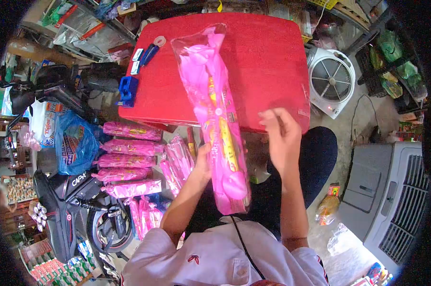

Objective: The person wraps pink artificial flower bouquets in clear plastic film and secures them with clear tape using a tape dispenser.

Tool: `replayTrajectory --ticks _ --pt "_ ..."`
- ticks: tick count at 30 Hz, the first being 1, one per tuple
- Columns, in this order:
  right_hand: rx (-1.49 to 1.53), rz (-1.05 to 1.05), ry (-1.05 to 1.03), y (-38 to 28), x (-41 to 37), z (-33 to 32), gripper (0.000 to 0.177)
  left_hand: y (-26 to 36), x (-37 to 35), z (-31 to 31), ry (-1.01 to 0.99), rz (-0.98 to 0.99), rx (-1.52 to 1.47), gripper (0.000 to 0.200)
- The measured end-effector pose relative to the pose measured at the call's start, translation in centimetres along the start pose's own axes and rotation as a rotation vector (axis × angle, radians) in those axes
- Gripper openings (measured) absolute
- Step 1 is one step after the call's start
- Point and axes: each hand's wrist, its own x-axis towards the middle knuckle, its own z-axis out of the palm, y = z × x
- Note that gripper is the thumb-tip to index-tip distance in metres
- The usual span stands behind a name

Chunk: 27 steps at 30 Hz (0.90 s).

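Note:
A long pink package (214,112) in clear plastic wrap, with yellow printed pieces inside, is held up over the front of the red table (268,62). Its far end reaches over the tabletop and its near end is by my shirt. My left hand (204,162) grips its left side, with most of the fingers hidden beneath it. To the right of the package, my right hand (284,136) is raised by the table's front edge. Its fingers are bent loosely and apart, touching nothing.
A blue stapler (150,54), a tape roll (159,41) and a blue tape dispenser (127,90) lie at the table's left. Several similar pink packages (132,147) are stacked at lower left, near a motorbike (65,200). A fan (332,78) and grey cooler (382,190) stand right.

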Motion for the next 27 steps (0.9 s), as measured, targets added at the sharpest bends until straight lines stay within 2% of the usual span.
replayTrajectory --ticks 2,5,6,7,9,12,15,18,19,21,22,25,27 --pt "-0.129 -0.118 -0.065 -3.3 0.0 0.9 0.017 0.0 -0.4 -0.1 0.112 0.044 0.077 0.08" --pt "-0.349 -0.208 -0.11 -5.9 0.9 3.0 0.019 -0.5 -0.5 -1.2 0.137 0.04 0.04 0.07" --pt "-0.388 -0.216 -0.134 -6.0 1.4 3.3 0.019 -0.2 -0.2 -2.0 0.001 -0.026 -0.06 0.066" --pt "-0.427 -0.225 -0.158 -6.1 2.0 3.6 0.02 -0.6 -0.2 -2.5 0.067 -0.019 0.02 0.07" --pt "-0.392 -0.216 -0.254 -5.2 3.0 4.1 0.022 -1.2 -0.2 -2.8 0.201 0.0 0.18 0.079" --pt "-0.21 -0.301 -0.253 -2.8 4.1 3.7 0.025 -0.7 -0.4 -1.6 0.03 -0.011 0.011 0.071" --pt "0.217 0.147 -0.354 -2.1 3.8 3.1 0.029 -0.5 -0.1 0.1 -0.026 -0.011 0.064 0.08" --pt "0.448 0.358 -0.284 -2.1 3.6 2.9 0.029 -1.1 0.1 0.4 -0.146 -0.024 -0.173 0.087" --pt "0.499 0.434 -0.251 -2.1 3.5 2.8 0.029 -1.5 0.0 0.0 -0.045 -0.007 -0.145 0.096" --pt "0.48 0.394 -0.234 -2.2 3.1 2.3 0.029 -2.3 -0.1 -0.7 0.158 0.025 -0.087 0.116" --pt "0.47 0.374 -0.227 -2.1 3.0 2.1 0.029 -2.5 -0.1 -0.4 0.18 0.025 -0.18 0.121" --pt "0.175 0.084 -0.187 0.3 2.7 1.8 0.029 -2.4 -0.2 -0.8 0.114 -0.023 -0.156 0.12" --pt "0.415 0.267 -0.205 0.3 2.2 1.5 0.029 -2.5 -0.1 -1.3 -0.052 -0.018 -0.254 0.11"
